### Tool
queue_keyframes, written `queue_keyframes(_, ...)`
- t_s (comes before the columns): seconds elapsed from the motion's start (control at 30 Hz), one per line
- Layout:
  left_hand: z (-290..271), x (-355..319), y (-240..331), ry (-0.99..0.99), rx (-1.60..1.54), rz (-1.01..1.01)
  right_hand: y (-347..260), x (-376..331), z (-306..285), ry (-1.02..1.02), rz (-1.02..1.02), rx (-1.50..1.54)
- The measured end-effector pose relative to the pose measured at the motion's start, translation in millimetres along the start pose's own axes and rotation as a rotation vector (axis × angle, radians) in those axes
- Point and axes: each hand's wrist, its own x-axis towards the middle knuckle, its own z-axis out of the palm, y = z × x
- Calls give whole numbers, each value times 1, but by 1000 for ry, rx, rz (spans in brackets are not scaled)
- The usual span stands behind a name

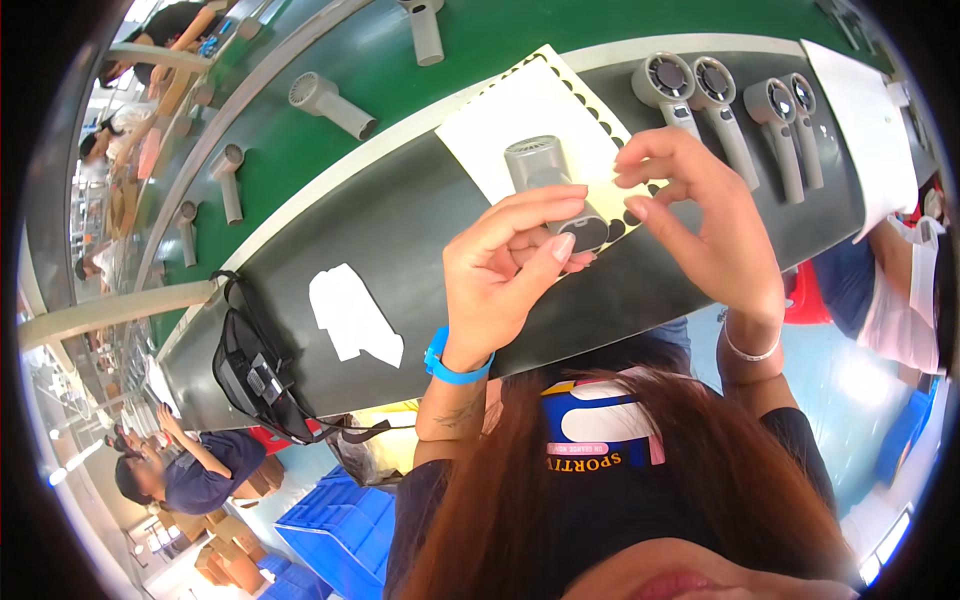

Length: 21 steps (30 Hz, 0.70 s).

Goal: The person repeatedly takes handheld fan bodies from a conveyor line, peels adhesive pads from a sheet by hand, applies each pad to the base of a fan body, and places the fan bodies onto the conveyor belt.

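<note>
My left hand is closed around the handle of a grey handheld fan. The fan's vented head points away from me, and the dark oval end of its handle faces me. To its right, my right hand hovers with fingers bent, thumb and fingertips apart; I see nothing between them. Beneath both hands lies a pale yellow sheet with black round stickers along its edges. My fingers cover part of the fan's handle and part of the sheet.
Several grey fans lie at the right of the dark table, by a white sheet. More fans rest on the green belt. Left are crumpled white paper and a black bag. Blue crates stand below.
</note>
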Motion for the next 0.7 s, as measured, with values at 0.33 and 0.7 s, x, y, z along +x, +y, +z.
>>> queue_keyframes(0.33,-6,-2,5,176,71,-12,12,10,57,-157,-90,-179)
queue_keyframes(0.7,-22,3,3,20,86,-28,12,18,59,-177,10,-152)
